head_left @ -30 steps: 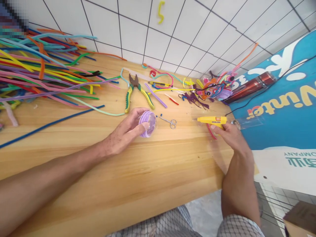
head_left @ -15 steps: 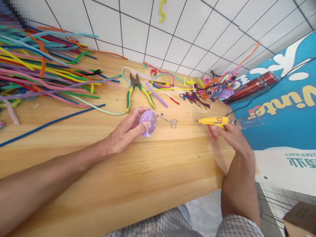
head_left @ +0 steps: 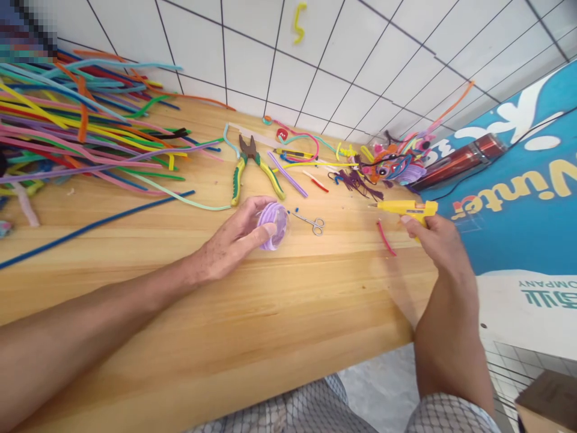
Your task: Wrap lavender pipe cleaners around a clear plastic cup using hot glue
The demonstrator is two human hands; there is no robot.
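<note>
My left hand (head_left: pixel 234 237) is closed around a coil of lilac pipe cleaner (head_left: pixel 273 224) and holds it against the wooden table (head_left: pixel 252 313). My right hand (head_left: pixel 435 240) grips a yellow glue gun (head_left: pixel 406 208) above the table's right edge, its nozzle pointing left. A short red pipe cleaner piece (head_left: pixel 386 237) lies on the table just left of that hand. Small scissors (head_left: pixel 310 222) lie right beside the lilac coil.
A big heap of coloured pipe cleaners (head_left: pixel 81 138) fills the far left. Green-handled pliers (head_left: pixel 252 168) lie behind my left hand. A colourful pipe cleaner figure (head_left: pixel 394 165) and a red metal bottle (head_left: pixel 460 159) sit at the far right, by a blue banner (head_left: pixel 518 216).
My right hand has lifted the glue gun off the table and drawn it to the right, uncovering the red piece. My left hand has kept still on the lilac coil.
</note>
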